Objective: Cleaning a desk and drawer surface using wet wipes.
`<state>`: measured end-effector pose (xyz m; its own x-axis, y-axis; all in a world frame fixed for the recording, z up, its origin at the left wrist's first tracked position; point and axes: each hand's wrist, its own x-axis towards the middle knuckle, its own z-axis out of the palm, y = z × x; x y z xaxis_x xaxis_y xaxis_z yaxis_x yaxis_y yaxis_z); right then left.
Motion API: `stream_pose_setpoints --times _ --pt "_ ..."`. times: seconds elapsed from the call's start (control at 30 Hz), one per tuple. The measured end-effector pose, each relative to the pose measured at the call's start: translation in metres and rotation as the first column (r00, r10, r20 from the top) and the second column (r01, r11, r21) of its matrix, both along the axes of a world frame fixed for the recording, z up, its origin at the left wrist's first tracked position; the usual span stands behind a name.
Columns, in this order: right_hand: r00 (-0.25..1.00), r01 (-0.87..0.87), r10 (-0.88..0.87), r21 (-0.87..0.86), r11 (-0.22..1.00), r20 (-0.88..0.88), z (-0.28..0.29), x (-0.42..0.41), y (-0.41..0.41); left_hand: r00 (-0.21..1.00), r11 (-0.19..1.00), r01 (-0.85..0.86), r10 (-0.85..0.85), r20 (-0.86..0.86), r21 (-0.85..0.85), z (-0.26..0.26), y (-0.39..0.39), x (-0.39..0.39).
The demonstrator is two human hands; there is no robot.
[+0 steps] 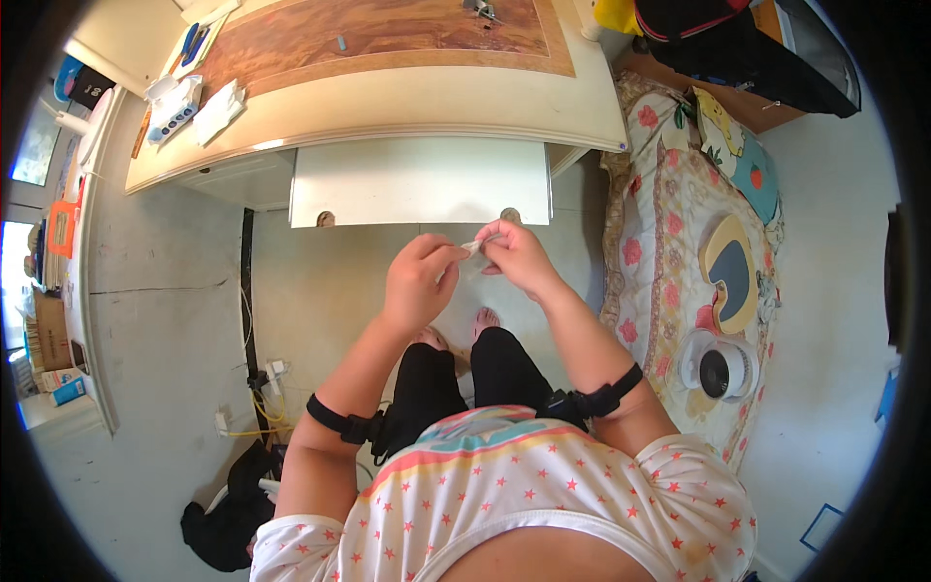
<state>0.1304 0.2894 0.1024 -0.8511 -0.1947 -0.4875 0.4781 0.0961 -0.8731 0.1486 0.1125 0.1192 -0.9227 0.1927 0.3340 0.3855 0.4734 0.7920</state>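
Note:
My left hand (422, 280) and my right hand (515, 254) meet in front of the pulled-out white panel (422, 178) below the table top. Between my fingertips is a small, crumpled whitish piece (473, 246), perhaps tissue or thin plastic. Both hands pinch it, the left at one end and the right at the other. My fingers partly cover it, so its full shape is hidden. Close beyond my right fingers, a round patterned spot (510, 215) shows at the panel's front edge. A similar brown spot (325, 219) lies near its left corner.
On the table (407, 94) are a wet-wipes pack (174, 109), white tissues (220, 113), pens (193, 44), a small blue piece (342, 43) and a metal item (481, 10). To the right, a floral-covered bed (654, 240) holds a white fan (727, 367). Cables (269, 407) lie at lower left.

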Motion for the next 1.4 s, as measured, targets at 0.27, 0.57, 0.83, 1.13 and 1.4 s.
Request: stream_pose_setpoints --times 0.27,0.57,0.83,1.13,1.4 --pt "0.954 0.151 -0.083 -0.224 0.963 0.287 0.047 0.004 -0.036 0.976 0.944 0.122 -0.171 -0.137 -0.305 0.037 -0.036 0.012" --pt "0.972 0.202 -0.133 0.391 0.898 -0.196 -0.016 -0.026 -0.048 0.984 0.968 0.113 -0.078 0.16 -0.224 -0.006 -0.065 0.037" --pt "0.672 0.294 0.463 0.782 0.55 -0.578 -0.101 -0.105 -0.036 0.899 0.958 -0.14 0.228 0.374 -0.249 -0.069 -0.098 0.047" --pt "0.653 0.151 0.445 0.682 0.716 -0.612 -0.106 -0.107 -0.048 0.83 0.768 -0.534 0.557 -0.042 -0.353 -0.12 -0.135 -0.069" --pt "0.699 0.085 0.496 0.748 0.658 -0.516 -0.096 -0.135 -0.052 0.783 0.628 -0.604 0.584 -0.217 -0.49 -0.168 -0.132 -0.084"
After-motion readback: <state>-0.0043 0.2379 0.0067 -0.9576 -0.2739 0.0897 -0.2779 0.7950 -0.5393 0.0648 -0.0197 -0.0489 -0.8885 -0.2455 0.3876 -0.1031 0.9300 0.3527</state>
